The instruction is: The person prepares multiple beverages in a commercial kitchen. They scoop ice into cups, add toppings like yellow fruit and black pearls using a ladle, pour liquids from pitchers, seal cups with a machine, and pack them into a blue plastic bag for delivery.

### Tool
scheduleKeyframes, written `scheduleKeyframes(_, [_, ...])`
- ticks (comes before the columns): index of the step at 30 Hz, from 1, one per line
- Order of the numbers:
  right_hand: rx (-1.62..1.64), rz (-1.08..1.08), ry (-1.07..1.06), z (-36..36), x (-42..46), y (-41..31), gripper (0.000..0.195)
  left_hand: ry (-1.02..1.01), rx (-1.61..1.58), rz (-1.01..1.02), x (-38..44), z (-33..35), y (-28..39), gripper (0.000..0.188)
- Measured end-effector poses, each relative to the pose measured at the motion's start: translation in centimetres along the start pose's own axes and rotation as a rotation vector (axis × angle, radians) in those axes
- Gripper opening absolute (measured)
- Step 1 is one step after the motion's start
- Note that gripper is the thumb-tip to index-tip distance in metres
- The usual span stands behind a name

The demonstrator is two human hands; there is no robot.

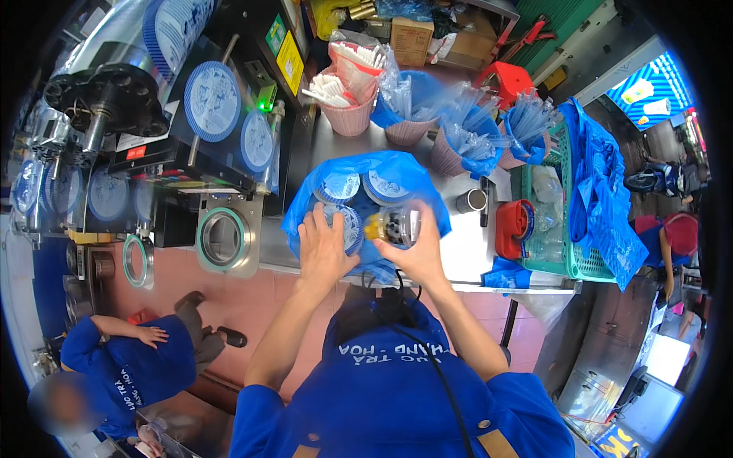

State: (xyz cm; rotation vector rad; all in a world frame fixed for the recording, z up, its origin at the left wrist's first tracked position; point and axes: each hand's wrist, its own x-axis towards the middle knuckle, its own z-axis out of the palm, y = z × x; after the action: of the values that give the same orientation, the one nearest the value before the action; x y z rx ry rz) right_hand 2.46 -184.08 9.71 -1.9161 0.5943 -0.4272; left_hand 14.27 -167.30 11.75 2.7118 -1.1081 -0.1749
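A blue plastic bag (pixel 298 200) lies opened out on the metal counter. Inside it are sealed cups with blue-and-white printed film lids, among them a far-left cup (pixel 338 188) and a far-right cup (pixel 387 188). My left hand (pixel 323 249) rests over the near-left cup (pixel 350 229), fingers spread across part of its lid; whether it grips this cup is unclear. My right hand (pixel 417 252) holds a small clear plastic container (pixel 395 225), tilted sideways over the bag's right part. Dark and yellow pieces show through its wall.
Behind the bag stand pink baskets (pixel 349 120) of wrapped straws. A metal cup (pixel 472 200), red tape dispenser (pixel 512 229) and green crate (pixel 550 263) are to the right. Cup-sealing machines (pixel 194 160) stand left. A co-worker (pixel 143 355) is at lower left.
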Motion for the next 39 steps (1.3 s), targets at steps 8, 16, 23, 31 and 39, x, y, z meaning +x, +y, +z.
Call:
scheduleKeyframes(8, [-0.442,-0.072,-0.225,1.0,0.3,0.5,0.091,0.013,0.044,0.026,0.0,-2.9,0.4,0.079])
scheduleKeyframes(16, [-0.457,0.039,-0.369,3.7,1.4,4.1,0.098,-0.041,-0.081,0.044,8.0,-2.5,-2.6,0.084])
scheduleKeyframes(23, [-0.494,0.069,-0.16,4.9,1.4,6.6,0.094,-0.11,-0.211,-0.125,10.2,-2.9,-3.0,0.096])
scheduleKeyframes(31, [-0.638,0.033,-0.01,7.1,1.9,7.7,0.086,-0.026,-0.195,-0.153,10.5,-1.5,-1.2,0.095])
scheduleKeyframes(39, [-0.522,0.108,-0.096,7.2,2.2,10.1,0.088,-0.024,-0.199,-0.123,10.4,-1.4,-1.4,0.1])
